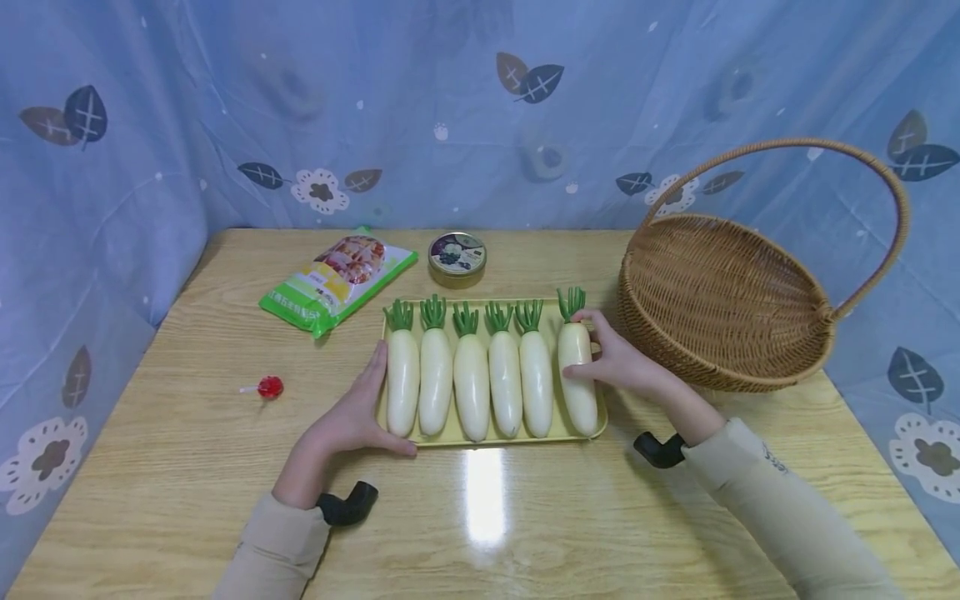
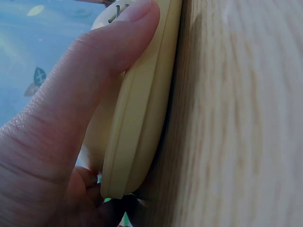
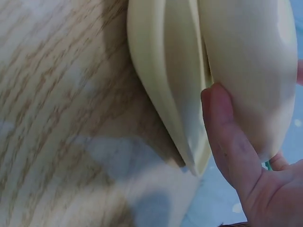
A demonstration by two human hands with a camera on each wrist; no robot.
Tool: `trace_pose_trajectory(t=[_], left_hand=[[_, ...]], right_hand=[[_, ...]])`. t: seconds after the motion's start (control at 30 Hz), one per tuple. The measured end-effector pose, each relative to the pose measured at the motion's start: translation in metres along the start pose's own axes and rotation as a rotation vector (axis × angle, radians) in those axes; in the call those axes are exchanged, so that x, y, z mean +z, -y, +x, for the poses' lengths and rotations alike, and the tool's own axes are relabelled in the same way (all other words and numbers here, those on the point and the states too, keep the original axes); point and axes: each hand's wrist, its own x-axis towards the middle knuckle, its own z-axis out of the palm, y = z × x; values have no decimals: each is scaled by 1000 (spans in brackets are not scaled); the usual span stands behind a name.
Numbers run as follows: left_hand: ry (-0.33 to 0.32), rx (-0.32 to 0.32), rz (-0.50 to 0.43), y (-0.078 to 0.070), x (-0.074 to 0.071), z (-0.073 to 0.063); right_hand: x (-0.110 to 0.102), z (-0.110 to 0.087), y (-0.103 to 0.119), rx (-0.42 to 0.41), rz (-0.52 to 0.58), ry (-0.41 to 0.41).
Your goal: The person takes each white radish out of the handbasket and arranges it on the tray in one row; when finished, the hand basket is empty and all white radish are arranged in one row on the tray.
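Observation:
Several white radishes with green stem tops lie side by side on a yellow tray (image 1: 561,426). My left hand (image 1: 351,427) holds the tray by its near left corner. In the left wrist view its thumb (image 2: 125,40) presses on the tray's rim, while the other fingers are mostly hidden. My right hand (image 1: 619,360) grips the rightmost white radish (image 1: 577,392), set a little apart from the others. Thumb and fingers lie on opposite sides of it. That radish (image 3: 251,61) sits over the tray's right end (image 3: 156,66) in the right wrist view; I cannot tell whether it is lifted.
A brown wicker basket (image 1: 720,300) with a tall handle stands tilted to the right of the tray. Behind the tray are a round tin (image 1: 457,260) and a green-and-white food packet (image 1: 339,282). A red lollipop (image 1: 270,387) lies on the wooden table (image 1: 187,467) at left.

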Motion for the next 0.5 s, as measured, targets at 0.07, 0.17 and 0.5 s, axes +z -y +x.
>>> trace_pose_trajectory(t=[0.07,0.17,0.5], left_hand=[[1,3,0,0,0,1],[2,7,1,0,0,2],[2,-5,4,-1,0,1]], right_hand=[[0,3,-3,-8,-15,-10],[2,6,-5,-4,-17,-20],[5,11,-3,28,-42,22]])
